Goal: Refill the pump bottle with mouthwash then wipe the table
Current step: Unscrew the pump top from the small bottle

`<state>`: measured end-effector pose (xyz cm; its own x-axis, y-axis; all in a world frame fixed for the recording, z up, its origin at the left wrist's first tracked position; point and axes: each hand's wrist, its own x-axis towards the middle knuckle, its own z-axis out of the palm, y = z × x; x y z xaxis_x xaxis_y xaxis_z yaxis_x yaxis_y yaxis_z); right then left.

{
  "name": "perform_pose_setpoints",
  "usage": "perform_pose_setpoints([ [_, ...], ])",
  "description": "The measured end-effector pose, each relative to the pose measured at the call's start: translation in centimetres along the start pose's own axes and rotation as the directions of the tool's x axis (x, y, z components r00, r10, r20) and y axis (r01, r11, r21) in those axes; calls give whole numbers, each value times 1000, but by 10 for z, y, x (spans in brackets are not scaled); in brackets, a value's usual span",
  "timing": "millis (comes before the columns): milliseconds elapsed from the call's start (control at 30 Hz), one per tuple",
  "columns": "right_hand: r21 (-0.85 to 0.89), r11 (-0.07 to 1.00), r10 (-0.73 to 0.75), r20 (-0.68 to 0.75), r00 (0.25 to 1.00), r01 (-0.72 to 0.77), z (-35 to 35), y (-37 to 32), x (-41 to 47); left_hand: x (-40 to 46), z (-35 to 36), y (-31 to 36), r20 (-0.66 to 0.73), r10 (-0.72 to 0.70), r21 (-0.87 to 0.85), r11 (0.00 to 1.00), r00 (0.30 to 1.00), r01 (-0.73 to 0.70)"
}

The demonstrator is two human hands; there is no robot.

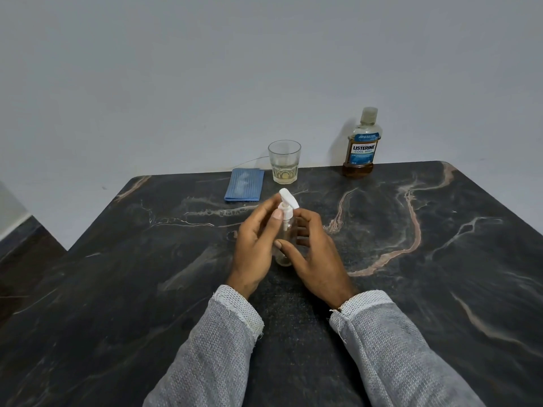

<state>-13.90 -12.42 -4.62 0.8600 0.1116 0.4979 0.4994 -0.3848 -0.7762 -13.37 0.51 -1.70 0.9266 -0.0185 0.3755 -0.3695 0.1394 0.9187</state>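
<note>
Small clear pump bottle upright mid-bench, almost empty, only a thin pale film at its base. Left hand curled around the white pump collar, thumb against it; right hand cupping the clear body, thumb across the front. Likely very light and easily tipped; smooth thin plastic, probably slippery if wet, with some give under a squeeze. Best held low on the body while twisting at the collar, not by the long nozzle. Listerine bottle capped at the far edge of the dark marble bench, partly full, heavier and stiffer. Glass tumbler fragile; folded blue cloth soft, beside it.
</note>
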Motion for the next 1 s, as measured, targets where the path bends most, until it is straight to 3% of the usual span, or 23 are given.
perform_pose_setpoints([
  [267,-13,1000,-25,-4,1000,25,0,-2,0,1,0,-2,-43,6,5,1000,999,-6],
  [467,-8,1000,-19,-6,1000,19,-1,-1,-1,1,-2,1,9,26,48,999,1000,-26],
  [700,-24,999,-30,8,1000,30,-1,-5,-1,-1,-1,3,-17,-7,-4,1000,1000,7],
  [900,-18,1000,-9,-1,1000,9,-2,-5,-1,1,-4,4,73,9,-9,1000,997,-8],
  [1000,-23,1000,-7,1,1000,7,-2,-5,-1,1,-4,6,31,-14,-38,999,999,15],
])
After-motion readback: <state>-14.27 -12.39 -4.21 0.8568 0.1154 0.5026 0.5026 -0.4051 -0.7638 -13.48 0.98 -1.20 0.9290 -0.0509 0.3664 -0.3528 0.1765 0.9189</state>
